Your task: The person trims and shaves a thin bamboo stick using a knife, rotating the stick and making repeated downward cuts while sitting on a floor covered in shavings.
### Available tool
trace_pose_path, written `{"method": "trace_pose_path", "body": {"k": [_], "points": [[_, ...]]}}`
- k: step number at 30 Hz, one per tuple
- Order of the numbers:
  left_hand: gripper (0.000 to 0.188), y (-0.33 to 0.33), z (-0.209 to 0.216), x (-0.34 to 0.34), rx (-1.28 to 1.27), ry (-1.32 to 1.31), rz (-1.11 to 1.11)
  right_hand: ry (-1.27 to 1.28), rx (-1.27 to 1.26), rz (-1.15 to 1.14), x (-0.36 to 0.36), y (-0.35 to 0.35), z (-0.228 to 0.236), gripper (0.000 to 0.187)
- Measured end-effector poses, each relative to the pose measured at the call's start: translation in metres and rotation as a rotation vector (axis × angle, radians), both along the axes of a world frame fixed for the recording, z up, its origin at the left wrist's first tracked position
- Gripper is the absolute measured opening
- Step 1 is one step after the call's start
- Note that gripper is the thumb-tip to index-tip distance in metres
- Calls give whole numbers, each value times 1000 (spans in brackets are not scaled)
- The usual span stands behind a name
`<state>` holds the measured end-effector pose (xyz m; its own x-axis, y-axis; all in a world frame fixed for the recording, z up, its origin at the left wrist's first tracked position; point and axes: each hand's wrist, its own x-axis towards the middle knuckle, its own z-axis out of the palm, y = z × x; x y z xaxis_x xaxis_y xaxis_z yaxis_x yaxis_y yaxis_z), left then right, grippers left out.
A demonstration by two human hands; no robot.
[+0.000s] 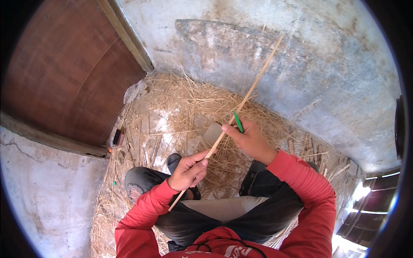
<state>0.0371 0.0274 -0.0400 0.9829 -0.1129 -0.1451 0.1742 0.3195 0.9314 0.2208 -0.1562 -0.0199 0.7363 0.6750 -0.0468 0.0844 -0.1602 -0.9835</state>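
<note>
A long, thin strip of pale split wood or bamboo [260, 77] slants from above my lap up in front of the wall. My left hand [188, 171] is closed around its lower part, and a short end sticks out below the fist. Farther up, my right hand [253, 141] pinches the same strip, with the thumb laid along it. A slim green pen-like tool [238, 122] is also held in the right hand, pointing up beside the strip. Whether it has a blade cannot be made out.
Loose straw [189, 96] covers the floor around my feet. A stained wall [327, 86] rises ahead, and a brown wooden door panel [73, 69] stands at the left. A small black-and-red object [117, 137] lies by the door. Wood pieces [342, 170] lie at the right.
</note>
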Motion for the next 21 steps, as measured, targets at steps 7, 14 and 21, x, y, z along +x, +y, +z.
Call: {"method": "trace_pose_path", "body": {"k": [7, 14, 21], "points": [[55, -7, 7, 7, -97, 44, -32, -165, -40, 131, -15, 0, 9, 40], [53, -5, 4, 7, -233, 137, 66, -530, -307, 225, -39, -8, 8, 46], [53, -3, 4, -1, -216, 185, 55, -441, -463, -50, 18, -6, -2, 53]]}}
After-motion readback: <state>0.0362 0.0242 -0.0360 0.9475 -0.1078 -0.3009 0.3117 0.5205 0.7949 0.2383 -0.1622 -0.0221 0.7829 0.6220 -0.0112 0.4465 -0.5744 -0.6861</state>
